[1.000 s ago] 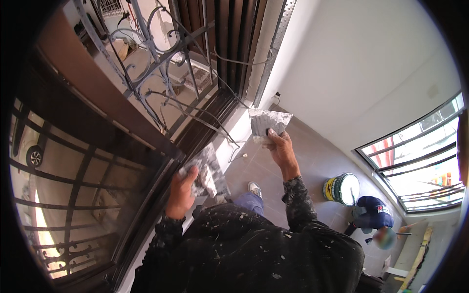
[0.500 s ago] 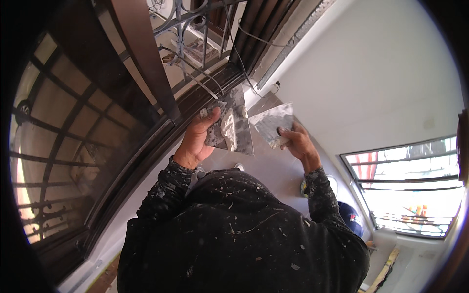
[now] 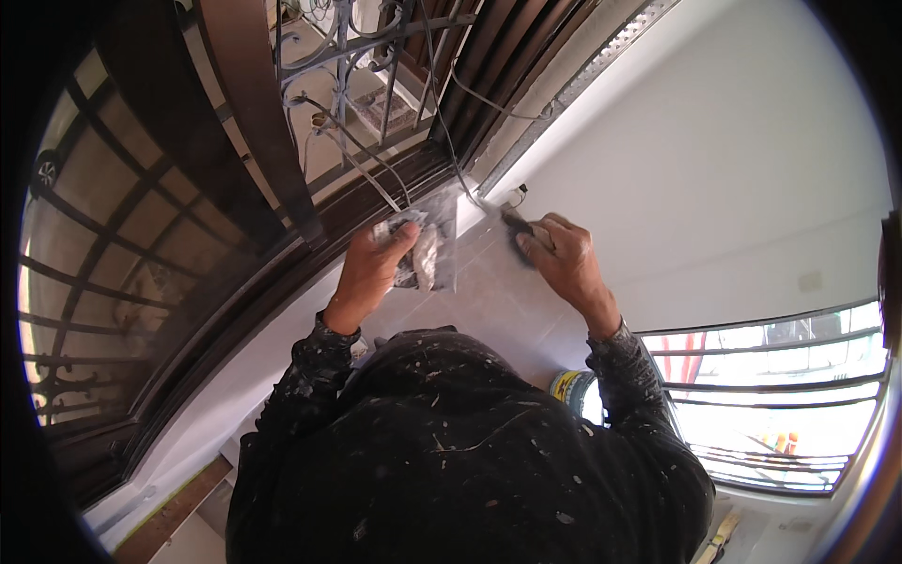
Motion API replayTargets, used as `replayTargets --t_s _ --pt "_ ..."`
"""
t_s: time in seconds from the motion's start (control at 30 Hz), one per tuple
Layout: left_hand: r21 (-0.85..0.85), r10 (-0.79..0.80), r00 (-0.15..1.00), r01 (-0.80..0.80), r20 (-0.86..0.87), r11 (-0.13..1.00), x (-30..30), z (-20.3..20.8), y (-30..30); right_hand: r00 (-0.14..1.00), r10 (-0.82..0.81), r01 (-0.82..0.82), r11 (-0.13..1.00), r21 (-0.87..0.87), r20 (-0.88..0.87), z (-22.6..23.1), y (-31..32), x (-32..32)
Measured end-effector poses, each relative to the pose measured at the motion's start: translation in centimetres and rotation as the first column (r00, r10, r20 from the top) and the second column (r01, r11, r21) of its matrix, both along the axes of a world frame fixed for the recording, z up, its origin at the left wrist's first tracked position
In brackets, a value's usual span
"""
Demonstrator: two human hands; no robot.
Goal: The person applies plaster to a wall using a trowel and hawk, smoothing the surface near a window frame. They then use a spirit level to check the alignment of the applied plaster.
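Note:
My left hand [image 3: 365, 274] grips a flat metal plasterer's blade [image 3: 448, 230], thumb on top. A thick pale ridge of putty [image 3: 426, 258] lies along its grey-smeared face. My right hand [image 3: 571, 266] is closed round a broad putty knife [image 3: 515, 226], which now appears nearly edge-on and dark. Its blade is close to the foot of the white wall [image 3: 723, 179], by a small dark outlet or cable end [image 3: 520, 191]. Whether the blade touches the wall I cannot tell. The two tools are apart.
A dark window frame [image 3: 310, 249] with a metal grille [image 3: 341, 56] runs along the left. Loose cables [image 3: 439, 113] hang near the wall corner. A bucket [image 3: 575, 387] with a yellow label stands on the floor beside my right forearm. A bright barred window [image 3: 770, 385] is at right.
My right hand has turned its putty knife from face-on to nearly edge-on, raising it slightly toward the wall. My left hand and its blade have shifted a little left. The view has moved too.

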State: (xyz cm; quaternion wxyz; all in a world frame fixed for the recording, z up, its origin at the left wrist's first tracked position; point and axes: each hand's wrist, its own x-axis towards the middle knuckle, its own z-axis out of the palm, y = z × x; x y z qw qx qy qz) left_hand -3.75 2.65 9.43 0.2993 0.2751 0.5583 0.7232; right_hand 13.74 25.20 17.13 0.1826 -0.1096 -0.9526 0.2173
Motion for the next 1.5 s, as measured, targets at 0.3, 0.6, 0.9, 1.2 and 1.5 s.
replayTargets --t_s 0.3,0.6,0.9,1.2,1.5 --pt "0.038 0.157 0.987 -0.158 0.021 0.987 0.4 -2.5 -0.8 0.981 -0.117 0.078 0.968 0.237 0.153 -10.0 9.6 -6.9" --pt "0.06 0.225 0.969 -0.232 0.105 0.971 0.5 -4.8 -2.6 0.953 -0.232 0.174 0.946 0.274 0.196 -11.4 12.6 -8.3" --pt "0.044 0.203 0.972 -0.21 0.116 0.977 0.0 -4.8 -3.6 0.941 -0.18 0.082 0.943 0.324 0.286 -12.1 10.6 -10.1" --pt "0.016 0.188 0.973 -0.192 0.133 0.981 -0.4 -5.3 -4.9 0.938 -0.201 0.028 0.855 0.518 0.282 -15.2 12.1 -12.4" --pt "0.035 0.15 0.984 -0.154 0.098 0.987 -1.1 -5.6 -6.4 0.898 -0.345 0.13 0.801 0.584 0.274 -13.3 11.7 -13.2"
